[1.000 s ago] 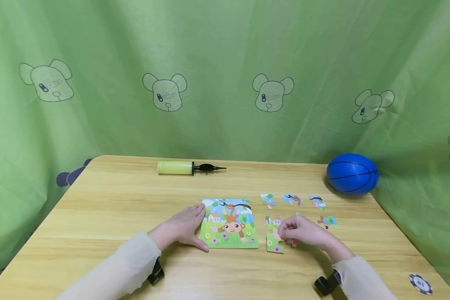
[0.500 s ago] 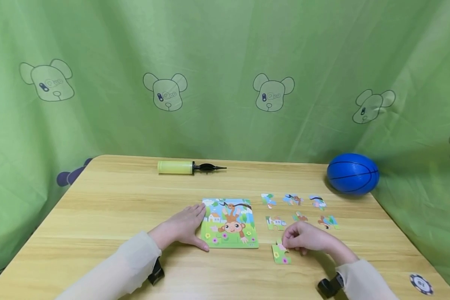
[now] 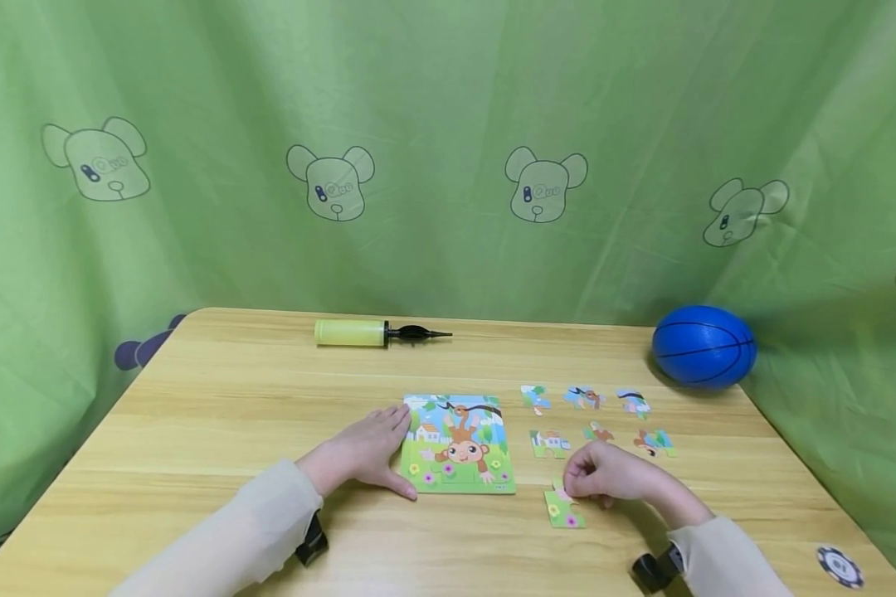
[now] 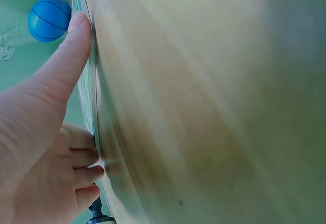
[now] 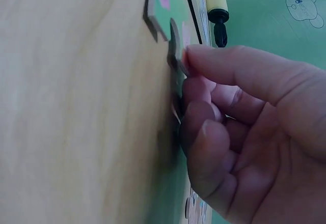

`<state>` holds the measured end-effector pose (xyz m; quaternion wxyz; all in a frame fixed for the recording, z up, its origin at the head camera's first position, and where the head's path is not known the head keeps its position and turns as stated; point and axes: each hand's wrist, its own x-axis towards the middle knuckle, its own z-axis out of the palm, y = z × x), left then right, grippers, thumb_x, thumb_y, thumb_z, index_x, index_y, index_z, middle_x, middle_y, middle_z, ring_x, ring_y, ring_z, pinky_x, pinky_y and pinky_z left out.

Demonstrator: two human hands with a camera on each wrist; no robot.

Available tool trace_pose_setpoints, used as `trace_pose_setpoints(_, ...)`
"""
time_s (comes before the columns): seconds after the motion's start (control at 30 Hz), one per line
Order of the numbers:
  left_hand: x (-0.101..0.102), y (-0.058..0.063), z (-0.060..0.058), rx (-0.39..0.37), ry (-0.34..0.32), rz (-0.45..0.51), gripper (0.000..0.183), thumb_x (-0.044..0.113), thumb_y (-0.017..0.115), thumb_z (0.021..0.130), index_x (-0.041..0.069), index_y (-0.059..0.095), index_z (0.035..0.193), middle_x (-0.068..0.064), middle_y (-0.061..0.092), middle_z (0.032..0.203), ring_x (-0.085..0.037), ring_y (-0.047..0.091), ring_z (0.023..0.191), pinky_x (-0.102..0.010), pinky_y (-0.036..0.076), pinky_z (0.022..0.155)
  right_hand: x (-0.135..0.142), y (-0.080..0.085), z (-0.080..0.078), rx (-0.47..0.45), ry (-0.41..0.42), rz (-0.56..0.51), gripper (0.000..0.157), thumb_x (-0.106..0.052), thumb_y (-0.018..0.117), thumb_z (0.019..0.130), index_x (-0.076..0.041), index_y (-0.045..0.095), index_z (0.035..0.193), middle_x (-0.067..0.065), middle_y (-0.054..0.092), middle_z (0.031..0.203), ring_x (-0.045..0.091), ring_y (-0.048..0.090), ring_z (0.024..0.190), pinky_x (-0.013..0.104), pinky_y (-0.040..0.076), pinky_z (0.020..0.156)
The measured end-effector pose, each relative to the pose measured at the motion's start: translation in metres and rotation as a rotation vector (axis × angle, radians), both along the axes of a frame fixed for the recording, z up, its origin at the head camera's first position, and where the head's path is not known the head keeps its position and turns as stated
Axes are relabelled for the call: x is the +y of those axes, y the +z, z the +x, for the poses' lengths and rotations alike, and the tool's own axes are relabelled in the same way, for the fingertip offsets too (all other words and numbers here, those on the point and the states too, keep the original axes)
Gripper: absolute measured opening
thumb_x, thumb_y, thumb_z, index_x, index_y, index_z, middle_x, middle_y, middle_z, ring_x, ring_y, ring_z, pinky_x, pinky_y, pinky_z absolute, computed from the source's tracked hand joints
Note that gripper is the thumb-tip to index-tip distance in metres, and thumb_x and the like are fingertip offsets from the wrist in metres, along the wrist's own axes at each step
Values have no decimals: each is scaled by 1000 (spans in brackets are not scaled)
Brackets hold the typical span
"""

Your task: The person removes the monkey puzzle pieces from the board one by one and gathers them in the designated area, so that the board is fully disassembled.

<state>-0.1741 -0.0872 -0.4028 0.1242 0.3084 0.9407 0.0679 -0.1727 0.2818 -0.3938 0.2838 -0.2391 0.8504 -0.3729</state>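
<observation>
A square jigsaw board (image 3: pixel 459 448) with a monkey picture lies on the table. My left hand (image 3: pixel 369 452) rests flat against its left side, fingers spread and thumb near its lower left corner. To the right of the board, my right hand (image 3: pixel 614 474) pinches a green jigsaw piece (image 3: pixel 565 512) with flowers. In the right wrist view, the thumb presses one face of this piece (image 5: pixel 175 10), and its edge looks close to the tabletop. Past that hand lie more jigsaw pieces, among them one with a house (image 3: pixel 548 442) and one with a branch (image 3: pixel 631 401).
A yellow hand pump (image 3: pixel 351 333) with a black nozzle lies near the table's back edge. At the back right corner sits a blue basketball (image 3: pixel 704 347). A poker chip (image 3: pixel 840 567) is at the front right. A green curtain (image 3: pixel 448 249) surrounds the table.
My right hand has drawn the flower piece toward me and slightly right, away from the house piece, then nearly stopped. The left hand and the board have stayed in place.
</observation>
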Motion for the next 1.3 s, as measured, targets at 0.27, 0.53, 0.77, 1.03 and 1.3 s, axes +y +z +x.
trace_pose_setpoints(0.27, 0, 0, 0, -3, 5, 3, 115, 69, 62, 66, -7, 22, 142, -22, 16, 148, -33, 17, 135, -40, 14, 110, 0, 2, -1, 29, 4, 18, 9, -6, 60, 85, -3, 64, 78, -1, 54, 64, 6, 42, 46, 17, 40, 41)
trace_pose_setpoints(0.53, 0, 0, 1, 4, 1, -2, 115, 69, 62, 66, -8, 22, 142, -23, 17, 148, -34, 18, 135, -40, 15, 110, -14, 7, -8, 87, 26, -7, 9, -9, 62, 86, -2, 64, 82, 2, 58, 65, 6, 43, 49, 16, 38, 43)
trace_pose_setpoints(0.77, 0, -1, 1, 6, -1, -10, 114, 69, 62, 67, -7, 21, 142, -22, 16, 148, -33, 18, 135, -40, 15, 110, -42, 5, -13, 207, 26, -36, 15, -11, 67, 83, -1, 63, 93, -1, 55, 72, 8, 47, 60, 20, 44, 52)
trace_pose_setpoints(1.03, 0, -1, 1, 0, 5, -7, 115, 69, 62, 67, -7, 21, 142, -22, 16, 148, -33, 17, 135, -40, 15, 110, -78, 0, -15, 268, 58, -74, 18, -7, 67, 82, -1, 64, 98, -1, 57, 78, 12, 52, 68, 23, 48, 59)
trace_pose_setpoints(1.3, 1, -2, 0, 19, -4, -16, 115, 70, 61, 66, -7, 21, 142, -23, 17, 148, -33, 18, 135, -40, 15, 110, -101, -7, -17, 310, 97, -46, 28, -10, 68, 83, 1, 64, 108, -3, 56, 77, 10, 49, 65, 25, 48, 59)
